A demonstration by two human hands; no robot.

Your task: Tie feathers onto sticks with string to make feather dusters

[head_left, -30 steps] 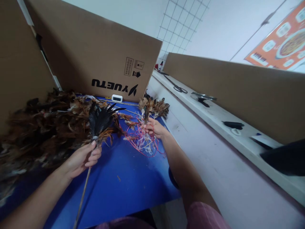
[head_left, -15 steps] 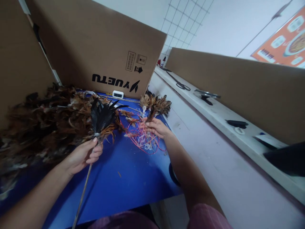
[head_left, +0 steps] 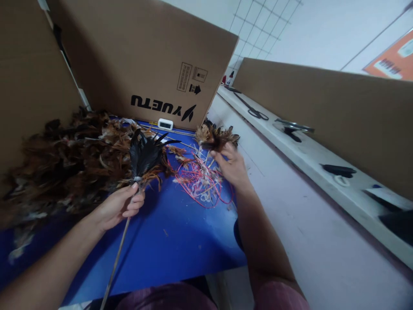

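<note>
My left hand (head_left: 124, 204) is closed around the thin stick (head_left: 118, 254) of a feather duster, just under its binding. Long black feathers (head_left: 142, 153) fan out from the stick's top, which points away from me. At the right, my right hand (head_left: 231, 165) pinches a small dark brown feather tuft (head_left: 213, 143), partly blurred. Behind it lie bundles of tan and black feathers (head_left: 204, 130) against the wall side. Beneath this hand is a tangle of pink string (head_left: 190, 176) mixed with whitish strips.
A large heap of brown feathers (head_left: 77, 159) covers the table's left. A cardboard box (head_left: 148, 56) stands at the back, with a small white digital display (head_left: 165, 124) before it. Scissors (head_left: 258, 113) and dark tools lie on the right ledge (head_left: 309, 159) above the blue table (head_left: 180, 245).
My right hand has gone from over the pink string to the feather bundles at the right, its back turned upward. My left hand still grips the stick. The view has shifted slightly.
</note>
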